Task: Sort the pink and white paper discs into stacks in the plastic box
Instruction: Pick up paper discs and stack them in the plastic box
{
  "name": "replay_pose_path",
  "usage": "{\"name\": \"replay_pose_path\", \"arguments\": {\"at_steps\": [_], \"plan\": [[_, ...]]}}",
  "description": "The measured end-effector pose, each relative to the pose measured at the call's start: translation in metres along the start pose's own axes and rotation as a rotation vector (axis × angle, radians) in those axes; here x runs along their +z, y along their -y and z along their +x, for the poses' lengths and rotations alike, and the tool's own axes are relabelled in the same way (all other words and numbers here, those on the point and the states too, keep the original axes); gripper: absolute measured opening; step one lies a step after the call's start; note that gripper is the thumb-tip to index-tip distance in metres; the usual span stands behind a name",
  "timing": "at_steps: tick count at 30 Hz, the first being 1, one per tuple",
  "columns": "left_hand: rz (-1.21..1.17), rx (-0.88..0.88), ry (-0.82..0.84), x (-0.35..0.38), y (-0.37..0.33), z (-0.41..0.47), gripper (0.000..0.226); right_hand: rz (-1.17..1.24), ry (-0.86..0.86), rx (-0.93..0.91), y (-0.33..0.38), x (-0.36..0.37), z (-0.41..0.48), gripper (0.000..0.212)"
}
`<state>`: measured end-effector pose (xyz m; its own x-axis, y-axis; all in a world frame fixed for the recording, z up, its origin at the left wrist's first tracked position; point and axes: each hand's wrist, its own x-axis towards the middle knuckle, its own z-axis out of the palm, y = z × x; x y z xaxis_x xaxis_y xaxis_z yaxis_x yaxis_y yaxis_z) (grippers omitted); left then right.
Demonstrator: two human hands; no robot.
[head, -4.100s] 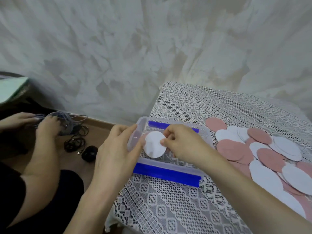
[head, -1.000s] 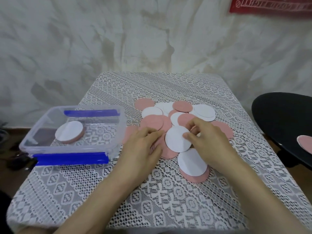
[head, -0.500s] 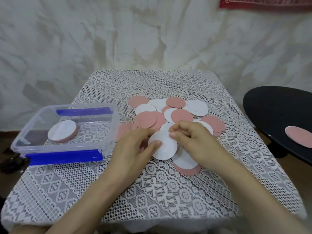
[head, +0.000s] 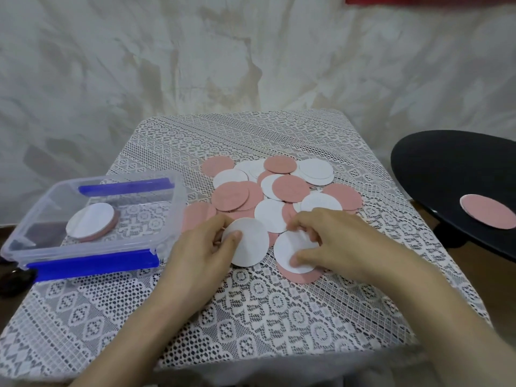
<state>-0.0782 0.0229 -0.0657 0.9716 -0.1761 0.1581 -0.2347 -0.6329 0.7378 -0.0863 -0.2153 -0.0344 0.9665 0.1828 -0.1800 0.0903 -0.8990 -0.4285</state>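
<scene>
On the lace-covered surface, the left hand has its grip pinching a white disc, thumb on top, at the near edge of the heap. The right hand curls its grip round the next white disc, thumb pressing its face, over a pink disc. Best to slide only the white one free, leaving the pink flat. Beyond lies the mixed pile. The box, to the left, holds 1 stack, white on top.
</scene>
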Motion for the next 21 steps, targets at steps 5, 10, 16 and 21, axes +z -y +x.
{"name": "replay_pose_path", "arguments": {"at_steps": [5, 10, 16, 21], "plan": [[-0.067, -0.029, 0.020, 0.003, -0.001, 0.003, 0.010, 0.063, -0.057, 0.009, 0.004, 0.005, 0.007, 0.052], [-0.082, -0.047, 0.015, 0.002, 0.000, 0.004, 0.010, 0.184, -0.204, -0.013, 0.006, 0.012, 0.027, 0.034], [-0.050, -0.002, 0.045, 0.000, 0.002, 0.005, 0.016, 0.374, -0.353, -0.022, -0.002, 0.014, 0.030, 0.016], [-0.131, -0.009, 0.071, 0.000, 0.000, 0.003, 0.014, 0.580, -0.274, -0.028, -0.001, 0.014, 0.027, 0.027]]}}
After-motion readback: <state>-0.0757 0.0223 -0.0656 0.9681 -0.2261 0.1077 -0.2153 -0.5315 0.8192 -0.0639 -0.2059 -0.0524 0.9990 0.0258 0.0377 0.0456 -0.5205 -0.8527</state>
